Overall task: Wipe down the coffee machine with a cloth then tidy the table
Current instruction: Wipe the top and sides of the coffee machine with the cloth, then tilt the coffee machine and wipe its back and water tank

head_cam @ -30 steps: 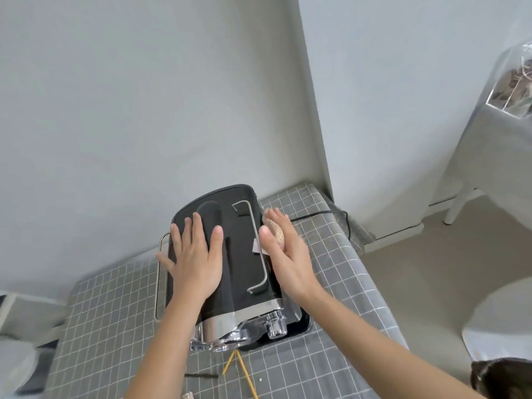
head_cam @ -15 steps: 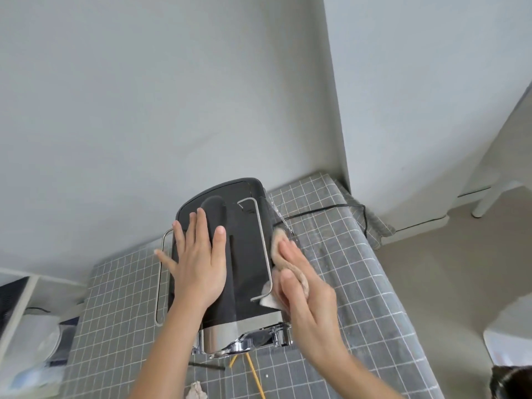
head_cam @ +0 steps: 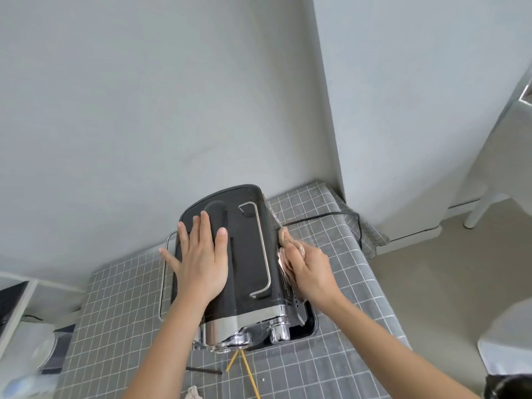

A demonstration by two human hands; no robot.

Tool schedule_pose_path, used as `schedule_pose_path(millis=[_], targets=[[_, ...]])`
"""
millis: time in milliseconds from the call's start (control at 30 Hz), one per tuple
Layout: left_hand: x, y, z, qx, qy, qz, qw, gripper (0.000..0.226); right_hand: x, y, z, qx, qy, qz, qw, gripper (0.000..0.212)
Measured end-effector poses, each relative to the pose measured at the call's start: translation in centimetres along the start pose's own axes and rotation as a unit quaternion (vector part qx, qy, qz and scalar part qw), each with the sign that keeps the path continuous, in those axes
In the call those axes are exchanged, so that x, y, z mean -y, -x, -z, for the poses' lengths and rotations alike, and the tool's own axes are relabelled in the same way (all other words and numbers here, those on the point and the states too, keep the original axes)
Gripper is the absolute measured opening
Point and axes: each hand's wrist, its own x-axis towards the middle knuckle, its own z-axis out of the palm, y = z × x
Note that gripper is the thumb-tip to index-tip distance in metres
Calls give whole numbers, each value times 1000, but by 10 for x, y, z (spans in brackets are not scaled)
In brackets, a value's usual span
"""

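Observation:
A black coffee machine (head_cam: 247,254) with chrome front and metal rails stands on a table with a grey checked cloth (head_cam: 339,326). My left hand (head_cam: 201,260) lies flat on the machine's top, fingers straight and spread. My right hand (head_cam: 311,272) holds a beige cloth (head_cam: 285,240) and presses it against the machine's right side wall. Most of the cloth is hidden under my fingers.
Thin yellow sticks (head_cam: 244,367) and a dark stick (head_cam: 203,370) lie on the table in front of the machine. A crumpled scrap (head_cam: 194,393) sits at the near edge. A black power cord (head_cam: 331,217) runs off the far right corner. The wall is close behind.
My right hand with the cloth slid from the machine's top right edge down onto its right side and moves along it. My left hand stays flat on the top.

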Motion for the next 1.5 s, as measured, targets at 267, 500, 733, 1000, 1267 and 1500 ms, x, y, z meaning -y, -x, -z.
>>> schedule_pose_path(millis=[267, 500, 733, 1000, 1267, 1500], targets=[[15, 10, 16, -68, -34, 9, 997, 57, 69, 4, 10, -60, -35, 84, 994, 48], [70, 27, 17, -3, 20, 114, 993, 61, 74, 0, -6, -6, 121, 128, 984, 35], [68, 22, 14, -7, 85, 106, 991, 56, 36, 42, 6, 1, 180, 113, 977, 41], [69, 27, 14, -5, 152, 98, 983, 89, -96, 90, 36, 43, 294, -18, 955, 28], [71, 29, 13, -8, 230, 83, 970, 74, -113, 96, 33, 75, 321, -80, 941, 42], [82, 19, 16, -56, 262, 32, 963, 35, 49, 27, 20, -134, 227, 126, 956, 34]])
